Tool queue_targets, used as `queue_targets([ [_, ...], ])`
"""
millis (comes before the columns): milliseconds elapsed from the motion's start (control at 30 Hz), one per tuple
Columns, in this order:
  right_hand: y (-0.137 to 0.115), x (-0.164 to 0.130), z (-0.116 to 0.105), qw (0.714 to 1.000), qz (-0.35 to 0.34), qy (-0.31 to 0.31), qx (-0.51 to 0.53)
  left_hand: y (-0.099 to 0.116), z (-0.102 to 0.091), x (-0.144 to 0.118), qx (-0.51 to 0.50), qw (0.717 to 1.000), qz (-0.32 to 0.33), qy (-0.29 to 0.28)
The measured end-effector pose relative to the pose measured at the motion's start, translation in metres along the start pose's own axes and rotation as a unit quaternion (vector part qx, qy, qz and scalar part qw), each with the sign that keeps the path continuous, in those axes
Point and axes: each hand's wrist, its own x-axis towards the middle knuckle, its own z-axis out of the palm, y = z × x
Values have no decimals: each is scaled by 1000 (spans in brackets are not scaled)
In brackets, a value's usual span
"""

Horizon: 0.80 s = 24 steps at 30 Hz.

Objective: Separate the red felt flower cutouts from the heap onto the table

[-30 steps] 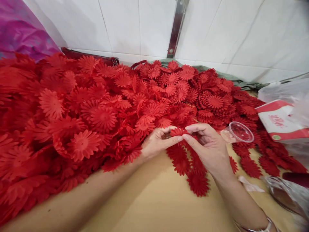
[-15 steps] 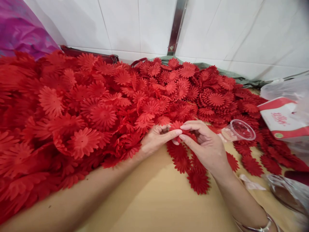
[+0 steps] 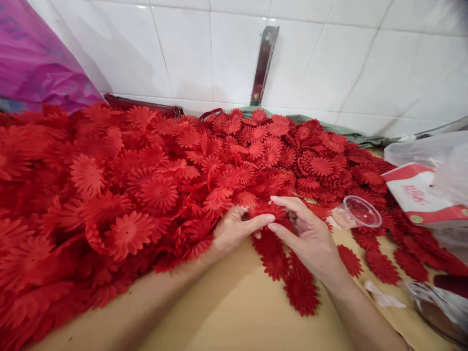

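Red fabric flower pieces with scalloped petals lie in a big heap (image 3: pixel 157 192), and I work at its front edge. My left hand (image 3: pixel 236 228) is closed on a red flower piece (image 3: pixel 269 212), the thumb lying over its near side. Close by on the right is my right hand (image 3: pixel 312 239), its thumb and index finger apart. The right thumb tip nearly meets the left one; whether it touches the flower piece I cannot tell. Below the hands a strip of darker red flower pieces (image 3: pixel 302 292) lies on the tan tabletop (image 3: pixel 219 312).
Right of my hands stands a clear plastic cup (image 3: pixel 361 211). Beyond it are a red-and-white box (image 3: pixel 420 192) and a plastic bag (image 3: pixel 438 151). A brown item in clear wrap (image 3: pixel 435 307) lies front right. Behind the heap, a metal bracket (image 3: pixel 263 68) is on the tiled wall.
My right index finger has lifted away from the thumb, opening the pinch. The left hand keeps its hold on the flower piece. The view has tilted up slightly.
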Motion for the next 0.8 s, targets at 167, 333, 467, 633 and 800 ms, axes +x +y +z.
queue_targets([
  [167,0,2,0,996,54,27,73,-1,-1,-1,-15,1000,-1,-24],
  [333,8,8,-1,973,104,131,159,-2,-1,-2,21,999,6,-29],
  [467,14,14,-4,954,102,184,216,-2,-1,-1,12,1000,1,-15],
  [633,15,17,-6,943,85,236,220,2,1,0,0,1000,-13,27],
  [800,10,15,-3,946,114,207,224,2,3,-4,-33,997,-33,59],
])
